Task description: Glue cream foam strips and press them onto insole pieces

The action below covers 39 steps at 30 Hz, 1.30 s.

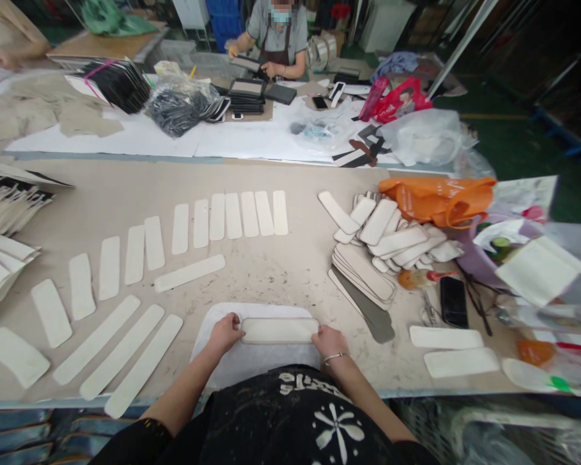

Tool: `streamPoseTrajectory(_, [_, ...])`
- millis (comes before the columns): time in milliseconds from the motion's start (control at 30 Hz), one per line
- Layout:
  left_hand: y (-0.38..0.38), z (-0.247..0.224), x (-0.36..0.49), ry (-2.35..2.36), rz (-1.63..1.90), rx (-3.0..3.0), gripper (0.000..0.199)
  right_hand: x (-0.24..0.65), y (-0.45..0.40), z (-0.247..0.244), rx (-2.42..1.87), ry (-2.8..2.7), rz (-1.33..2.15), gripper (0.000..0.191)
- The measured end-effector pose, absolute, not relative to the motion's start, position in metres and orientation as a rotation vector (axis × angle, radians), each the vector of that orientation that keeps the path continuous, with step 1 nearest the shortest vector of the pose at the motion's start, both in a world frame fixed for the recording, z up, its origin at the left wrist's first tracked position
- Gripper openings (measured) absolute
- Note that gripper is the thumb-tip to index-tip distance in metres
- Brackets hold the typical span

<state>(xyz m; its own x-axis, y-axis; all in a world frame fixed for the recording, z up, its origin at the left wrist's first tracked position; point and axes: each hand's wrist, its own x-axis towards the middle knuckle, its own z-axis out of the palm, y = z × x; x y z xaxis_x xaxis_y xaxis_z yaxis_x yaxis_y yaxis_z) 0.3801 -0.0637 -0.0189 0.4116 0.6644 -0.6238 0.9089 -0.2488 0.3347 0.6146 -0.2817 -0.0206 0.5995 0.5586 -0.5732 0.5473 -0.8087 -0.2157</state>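
Observation:
Between my two hands lies a cream rounded strip [279, 330] with a darker border, over a white sheet [266, 371] at the table's front. My left hand [228, 332] pinches the strip's left end. At the right end, the fingers of my right hand [330, 342] are closed on it. To the left, several loose cream strips [135, 255] are laid out in a curved row, with longer ones [121, 349] nearer me. A pile of similar bordered strips [397, 239] lies to the right, beside a grey-green flat piece [368, 310].
On the right are an orange bag [440, 197], a small glue-like bottle [421, 278], a black phone [454, 302] and a purple basin [479, 258]. Stacked sheets [4, 258] stand at the left edge. Across the table a co-worker [278, 45] handles dark flat pieces.

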Motion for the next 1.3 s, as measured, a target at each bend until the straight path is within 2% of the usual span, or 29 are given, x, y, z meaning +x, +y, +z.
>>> streamPoseTrajectory(167, [-0.064, -0.021, 0.379, 1.339, -0.461, 1.997, 0.022, 0.607, -0.288, -0.007, -2.658, -1.283, 0.835, 0.040])
streamPoseTrajectory(300, [-0.065, -0.022, 0.379, 1.339, -0.477, 2.011, 0.020, 0.582, -0.275, -0.009, -2.209, -1.716, 0.833, 0.037])
streamPoseTrajectory(433, [-0.066, -0.021, 0.380, 1.323, -0.504, 2.053, 0.017, 0.561, -0.249, -0.027, -1.683, -2.134, 0.788, 0.060])
streamPoseTrajectory(500, [-0.066, -0.020, 0.381, 1.316, -0.517, 2.073, 0.017, 0.560, -0.242, -0.036, -1.567, -2.257, 0.760, 0.067])
streamPoseTrajectory(833, [-0.074, -0.018, 0.382, 1.342, -0.423, 2.130, 0.018, 0.610, -0.284, -0.057, -2.138, -1.997, 0.623, 0.080])
streamPoseTrajectory(1000, [-0.095, -0.011, 0.359, 1.368, -0.256, 2.229, 0.033, 0.611, -0.288, -0.067, -2.164, -1.994, 0.575, 0.077])
streamPoseTrajectory(1067, [-0.109, -0.008, 0.357, 1.219, -0.167, 2.353, 0.040, 0.610, -0.288, -0.070, -2.149, -2.004, 0.566, 0.077])
streamPoseTrajectory(1167, [-0.132, -0.012, 0.376, 0.714, -0.098, 2.580, 0.052, 0.609, -0.289, -0.071, -2.151, -2.018, 0.543, 0.075])
streamPoseTrajectory(1233, [-0.143, -0.020, 0.396, 0.448, -0.161, 2.643, 0.061, 0.609, -0.290, -0.072, -2.164, -2.028, 0.516, 0.073])
streamPoseTrajectory(1300, [-0.146, -0.030, 0.409, 0.376, -0.238, 2.661, 0.070, 0.609, -0.291, -0.073, -2.169, -2.043, 0.494, 0.073])
